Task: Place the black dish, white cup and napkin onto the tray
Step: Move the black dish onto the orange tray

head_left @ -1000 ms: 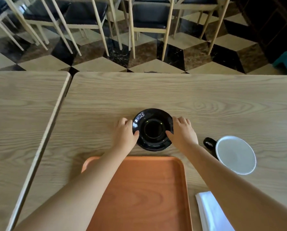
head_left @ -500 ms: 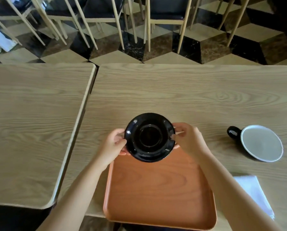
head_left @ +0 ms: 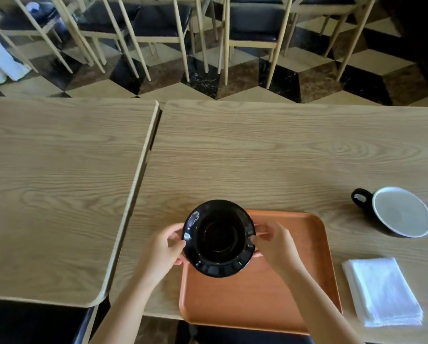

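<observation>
I hold the round black dish (head_left: pixel 219 238) by its rim, my left hand (head_left: pixel 164 247) on its left edge and my right hand (head_left: pixel 275 244) on its right edge. It hangs over the far left corner of the orange tray (head_left: pixel 262 294), which lies at the table's near edge. The cup (head_left: pixel 401 211), white inside with a black outside and handle, stands on the table to the right of the tray. A folded white napkin (head_left: pixel 381 291) lies near the front edge, right of the tray.
A second wooden table (head_left: pixel 59 194) adjoins on the left with a narrow gap (head_left: pixel 146 175) between. Wooden chairs (head_left: pixel 173 26) with dark seats stand beyond the tables on a checkered floor. The tray's near edge overhangs the table front slightly.
Both hands lifted the black dish off the table and brought it toward me, over the tray's far left corner. The view has shifted, so the tray, cup and napkin appear further right.
</observation>
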